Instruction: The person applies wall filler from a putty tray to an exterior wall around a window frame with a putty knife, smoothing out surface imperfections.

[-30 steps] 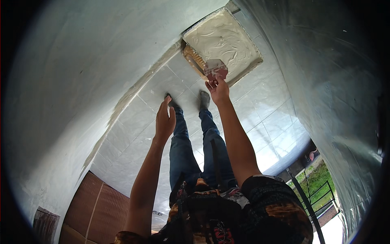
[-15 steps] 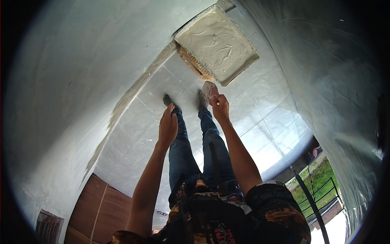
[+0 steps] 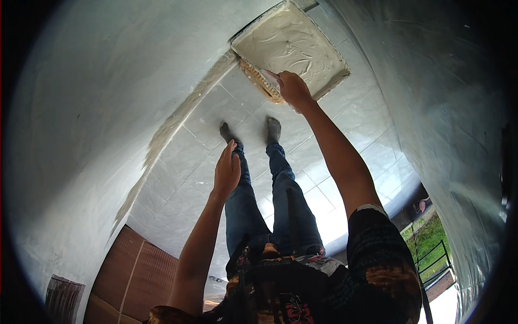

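A rectangular tub (image 3: 335, 83) of smooth cream-coloured plaster paste (image 3: 297, 46) stands ahead of me at the top of the view. My right hand (image 3: 295, 89) reaches over its near edge, closed round a flat putty knife (image 3: 271, 74). The knife shows nearly edge-on by the tub's near-left rim; whether its blade touches the paste I cannot tell. Lower and to the left, my left hand (image 3: 225, 170) hangs in the air over my leg. Its fingers are stretched out, the thumb stands apart, and it holds nothing.
An orange-brown ridged frame (image 3: 261, 83) sits along the tub's near-left side. Grey floor tiles (image 3: 199, 119) lie under my feet. A pale wall (image 3: 97, 119) rises on the left, with a rough band at its base. Shiny sheeting (image 3: 431, 97) covers the right side.
My right hand has moved forward with the putty knife, from above my foot to the tub's near edge. The left hand stays almost where it was.
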A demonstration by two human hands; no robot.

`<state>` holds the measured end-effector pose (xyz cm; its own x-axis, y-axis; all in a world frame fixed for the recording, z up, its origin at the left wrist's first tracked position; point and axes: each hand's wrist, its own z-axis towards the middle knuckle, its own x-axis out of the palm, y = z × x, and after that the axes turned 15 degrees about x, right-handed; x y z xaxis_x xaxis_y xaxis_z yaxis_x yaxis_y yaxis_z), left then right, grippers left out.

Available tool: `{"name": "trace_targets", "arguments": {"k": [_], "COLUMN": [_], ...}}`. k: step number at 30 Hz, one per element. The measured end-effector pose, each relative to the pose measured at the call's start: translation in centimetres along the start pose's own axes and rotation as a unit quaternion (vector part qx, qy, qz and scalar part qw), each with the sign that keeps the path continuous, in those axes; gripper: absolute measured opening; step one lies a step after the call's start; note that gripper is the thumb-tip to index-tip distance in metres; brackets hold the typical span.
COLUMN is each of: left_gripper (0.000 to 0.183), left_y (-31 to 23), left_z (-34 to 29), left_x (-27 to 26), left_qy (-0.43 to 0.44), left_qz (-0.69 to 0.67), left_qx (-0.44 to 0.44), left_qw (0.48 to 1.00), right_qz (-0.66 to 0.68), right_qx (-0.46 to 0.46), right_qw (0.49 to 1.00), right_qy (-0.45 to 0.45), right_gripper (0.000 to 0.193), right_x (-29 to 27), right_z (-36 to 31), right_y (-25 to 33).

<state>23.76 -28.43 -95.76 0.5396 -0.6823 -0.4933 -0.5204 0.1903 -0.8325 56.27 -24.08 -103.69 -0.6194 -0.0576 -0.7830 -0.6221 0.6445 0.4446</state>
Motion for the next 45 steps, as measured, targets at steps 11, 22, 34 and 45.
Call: {"name": "trace_targets", "arguments": {"k": [11,22,34,45], "left_gripper": [0.048,0.048,0.047,0.047], "left_y": [0.5,1.3,1.6,1.1], "left_z": [0.5,-0.4,-1.1,-2.8], "left_x": [-0.1,-0.8,-0.4,0.5], "left_qy": [0.002,-0.013,-0.018,-0.011], "left_qz": [-0.006,-0.002,-0.006,0.007], "left_qx": [-0.015,-0.051,-0.049,-0.062], "left_qw": [1.0,0.999,0.999,0.998], "right_qz": [-0.032,0.022,0.013,0.182], "right_qx": [0.027,0.064,0.046,0.081], "right_qw": [0.998,0.996,0.994,0.917], "right_qy": [0.051,0.055,0.103,0.345], "right_gripper": [0.023,0.025,0.028,0.037], "right_x": [-1.0,-0.6,-0.1,-4.2], "right_z": [4.0,4.8,5.6,8.8], "right_y": [3.8,3.1,1.8,-4.7]}}
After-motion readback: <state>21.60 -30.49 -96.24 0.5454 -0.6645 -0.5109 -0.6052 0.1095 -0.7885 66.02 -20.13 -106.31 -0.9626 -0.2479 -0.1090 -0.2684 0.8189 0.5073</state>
